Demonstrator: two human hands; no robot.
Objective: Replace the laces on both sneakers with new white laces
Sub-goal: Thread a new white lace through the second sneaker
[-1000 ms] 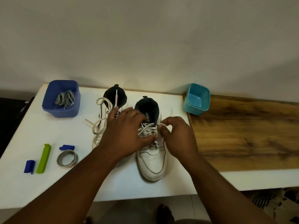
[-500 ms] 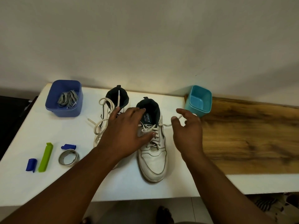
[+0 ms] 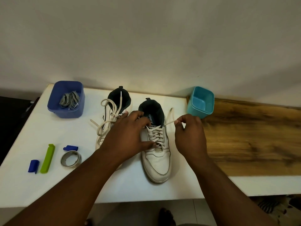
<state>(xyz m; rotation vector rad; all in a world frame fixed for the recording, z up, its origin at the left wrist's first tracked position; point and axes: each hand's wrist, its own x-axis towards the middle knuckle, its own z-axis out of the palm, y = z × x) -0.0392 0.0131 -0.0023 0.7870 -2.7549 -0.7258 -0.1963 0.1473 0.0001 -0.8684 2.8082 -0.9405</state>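
Right sneaker (image 3: 157,154) stands on the white table (image 3: 32,144), touching the left sneaker (image 3: 112,111). Left hand (image 3: 128,136) lies spread over its eyelets, holding it down. Right hand (image 3: 189,134) pinches the white lace (image 3: 169,122). Since a second ago that hand has moved from the eyelets toward the teal bin (image 3: 201,101), drawing the lace taut. Judgement: an upper crossing is being tightened; lacing is nearly finished.

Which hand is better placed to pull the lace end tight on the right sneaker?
Probably the right hand. It already pinches the lace end coming from the top eyelet of the right sneaker. The left hand rests on that sneaker, steadying it.
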